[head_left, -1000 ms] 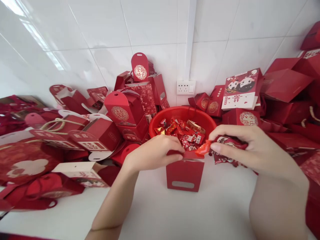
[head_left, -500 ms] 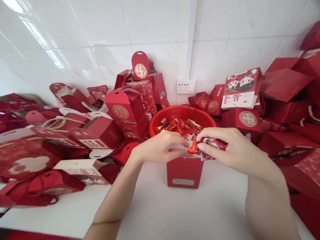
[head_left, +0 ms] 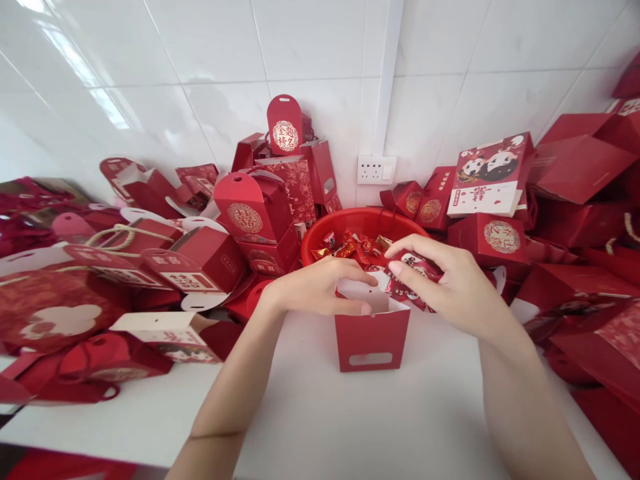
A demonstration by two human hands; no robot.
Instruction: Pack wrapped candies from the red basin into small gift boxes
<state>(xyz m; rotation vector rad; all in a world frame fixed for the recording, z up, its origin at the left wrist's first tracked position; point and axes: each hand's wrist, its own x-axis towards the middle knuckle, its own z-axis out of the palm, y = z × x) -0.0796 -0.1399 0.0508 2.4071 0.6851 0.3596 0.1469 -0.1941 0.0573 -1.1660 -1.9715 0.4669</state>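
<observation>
On the worktop [head_left: 310, 420], between its front edge and a red basket [head_left: 365, 221], stands an open red box [head_left: 371, 343], the left hand [head_left: 323, 287] gripping its left side, the right hand [head_left: 453, 280] holding dark-red packets [head_left: 400, 288] nearby.

"金榜題名" on upright box [head_left: 286, 130]; "囍" on domed box [head_left: 250, 208]

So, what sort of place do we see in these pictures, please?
Probably an indoor packing area: red cardboard boxes crowd a white table by a tiled wall, and a red basket of wrapped packets stands behind an open box.
</observation>
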